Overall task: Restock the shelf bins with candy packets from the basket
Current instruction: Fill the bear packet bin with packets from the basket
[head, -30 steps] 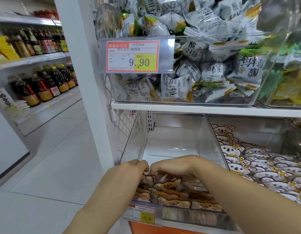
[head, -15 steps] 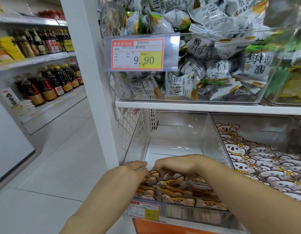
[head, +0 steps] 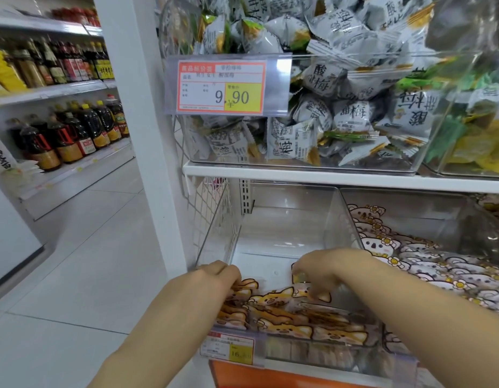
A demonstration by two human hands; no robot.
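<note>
Reaching with both arms into the lower left bin (head: 214, 228). Packets (head: 284, 312): orange, animal-face print, overlapped in a row across the bin's front part, just behind its tag (head: 228, 350). Long axes run left to right, parallel to the bin front.

Left grip (head: 217, 278): on the row's left ends, fingers curled down, tips hidden among the wrappers. Cannot tell whether clamped or only pressing.

Right grip (head: 326, 271): over the row's rear right, fingers bent down, tips pinching the upper edge of the rearmost packet, as far as I can judge.

Packets lie between and just below both grips; neither is nearer. Judgement: the step is settling the row. The next move should run along the long axis, grips toward each other, or rearward into the bin.

Basket not identified; the orange panel (head: 270, 376) under the bin may be it. The bin to the right holds koala packets (head: 410, 264). Shelf above: plum packets (head: 352, 113), 9.90 tag (head: 223, 88).
</note>
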